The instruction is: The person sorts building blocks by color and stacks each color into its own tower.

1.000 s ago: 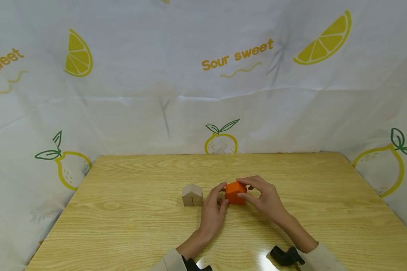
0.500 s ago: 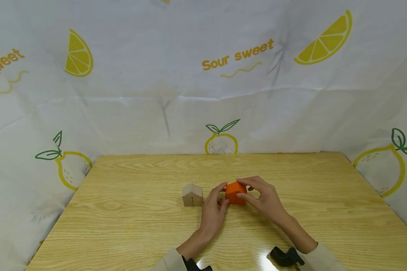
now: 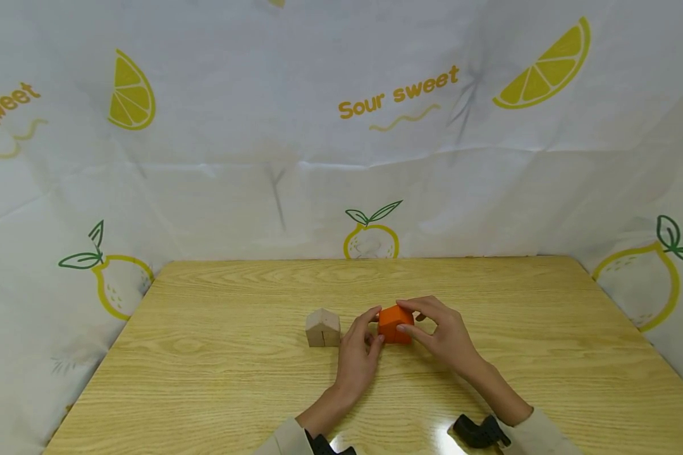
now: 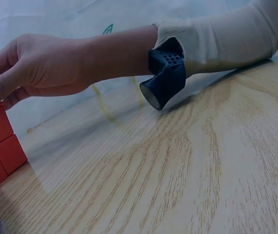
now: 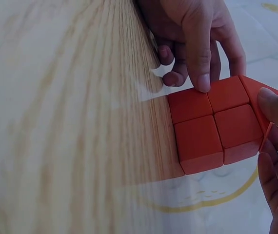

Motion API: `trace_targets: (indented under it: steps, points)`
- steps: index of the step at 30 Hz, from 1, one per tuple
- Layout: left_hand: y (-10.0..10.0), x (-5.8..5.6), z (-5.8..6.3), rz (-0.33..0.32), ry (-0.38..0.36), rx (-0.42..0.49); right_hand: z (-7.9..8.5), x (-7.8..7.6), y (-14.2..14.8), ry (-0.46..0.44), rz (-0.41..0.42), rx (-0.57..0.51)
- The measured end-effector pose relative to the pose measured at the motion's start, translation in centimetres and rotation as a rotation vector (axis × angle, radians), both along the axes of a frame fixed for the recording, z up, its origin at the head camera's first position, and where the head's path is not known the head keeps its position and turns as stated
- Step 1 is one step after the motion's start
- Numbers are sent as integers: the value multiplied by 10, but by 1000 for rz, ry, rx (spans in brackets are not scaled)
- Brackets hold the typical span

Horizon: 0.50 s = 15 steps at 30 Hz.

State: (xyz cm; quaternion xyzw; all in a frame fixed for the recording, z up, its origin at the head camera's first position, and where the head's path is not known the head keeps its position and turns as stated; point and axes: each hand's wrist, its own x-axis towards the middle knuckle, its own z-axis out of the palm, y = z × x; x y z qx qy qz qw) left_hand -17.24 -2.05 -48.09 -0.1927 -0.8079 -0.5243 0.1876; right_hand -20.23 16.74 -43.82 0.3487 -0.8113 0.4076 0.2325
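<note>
An orange house-shaped stack of building blocks stands on the table between both hands. Several cube-like blocks make its body, and a sloped roof block caps it. From the left, my left hand holds the body, thumb at the near face and index finger at the far upper corner. My right hand pinches the roof block between thumb in front and index finger behind. In the left wrist view only one side of the orange blocks shows.
A plain wooden house-shaped stack stands left of the left hand. Both sit on a wood-grain table. A white lemon-print sheet rises behind and at both sides. Black wrist cameras jut from the sleeves.
</note>
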Motion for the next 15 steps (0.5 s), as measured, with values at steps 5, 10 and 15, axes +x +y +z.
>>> trace_targets:
  steps: [5,10,15]
  points:
    - [0,0,0,-1,-1,2,0,0,-2,32,5,-8]
    - [0,0,0,-2,-8,6,-2,-1,-1,43,1,-9]
    - [0,0,0,2,-5,5,-3,0,-1,22,-9,0]
